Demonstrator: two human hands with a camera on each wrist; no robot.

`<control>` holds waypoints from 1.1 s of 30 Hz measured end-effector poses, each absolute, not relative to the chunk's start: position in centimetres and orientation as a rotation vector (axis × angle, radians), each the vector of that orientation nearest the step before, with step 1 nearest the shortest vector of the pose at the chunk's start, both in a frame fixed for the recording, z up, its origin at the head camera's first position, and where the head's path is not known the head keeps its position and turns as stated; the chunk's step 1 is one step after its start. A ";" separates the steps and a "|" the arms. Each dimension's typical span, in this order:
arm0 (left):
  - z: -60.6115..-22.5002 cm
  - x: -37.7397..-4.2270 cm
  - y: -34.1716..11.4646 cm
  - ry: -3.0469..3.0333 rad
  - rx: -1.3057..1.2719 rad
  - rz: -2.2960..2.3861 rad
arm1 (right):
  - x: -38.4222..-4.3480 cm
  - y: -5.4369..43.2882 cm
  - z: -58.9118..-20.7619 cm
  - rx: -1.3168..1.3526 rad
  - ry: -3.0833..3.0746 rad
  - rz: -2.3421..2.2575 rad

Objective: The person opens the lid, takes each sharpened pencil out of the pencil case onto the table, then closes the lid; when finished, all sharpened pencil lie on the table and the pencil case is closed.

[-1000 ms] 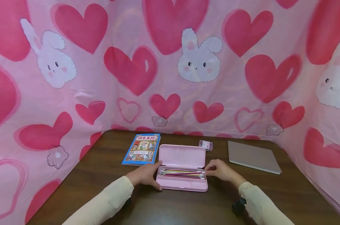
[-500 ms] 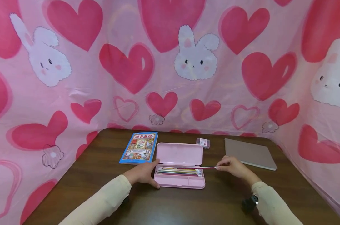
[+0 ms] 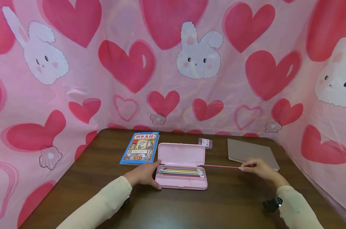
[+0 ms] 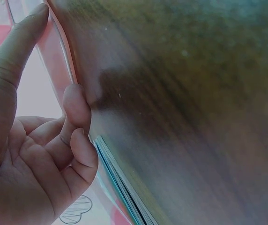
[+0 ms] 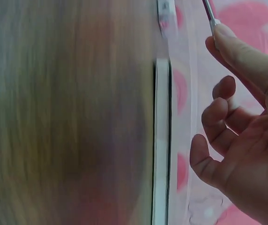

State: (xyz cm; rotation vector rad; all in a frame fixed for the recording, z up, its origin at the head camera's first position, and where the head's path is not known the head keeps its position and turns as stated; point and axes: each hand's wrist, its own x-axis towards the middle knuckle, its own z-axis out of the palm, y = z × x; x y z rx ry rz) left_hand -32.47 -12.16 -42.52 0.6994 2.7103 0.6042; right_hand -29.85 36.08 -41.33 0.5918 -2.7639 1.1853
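Observation:
An open pink pencil case (image 3: pixel 181 182) lies on the table in the head view, its lid (image 3: pixel 181 154) standing up at the back. Several pencils (image 3: pixel 180 172) are inside its long compartment. My left hand (image 3: pixel 142 175) holds the case's left end, thumb at the front corner and a finger by the hinge. In the left wrist view the thumb (image 4: pixel 24 40) and a fingertip meet the case's edge. My right hand (image 3: pixel 257 168) pinches the end of a dark red pencil (image 3: pixel 220 166) between thumb and forefinger. The pencil points left, its other end by the lid's hinge.
A blue-edged book (image 3: pixel 140 148) lies behind my left hand. Behind the case sits a small clear box with a label (image 3: pixel 205 143). A grey-brown notebook (image 3: pixel 250 152) lies at the right, partly behind my right hand. Heart-patterned cloth (image 3: pixel 127 66) hangs around the brown table (image 3: pixel 173 206).
My right hand has pulled the dark red pencil out of the case toward the right and slightly up. The left hand stays at the case's left end.

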 end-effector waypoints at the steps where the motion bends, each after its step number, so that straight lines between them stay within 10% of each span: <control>1: -42.4 -32.5 -12.2 2.711 0.695 0.604 | -29.8 36.5 -41.3 0.577 -2.773 1.190; 33: -42.2 -32.3 -11.9 2.741 0.688 0.536 | -30.4 39.7 -43.2 0.453 -3.063 0.984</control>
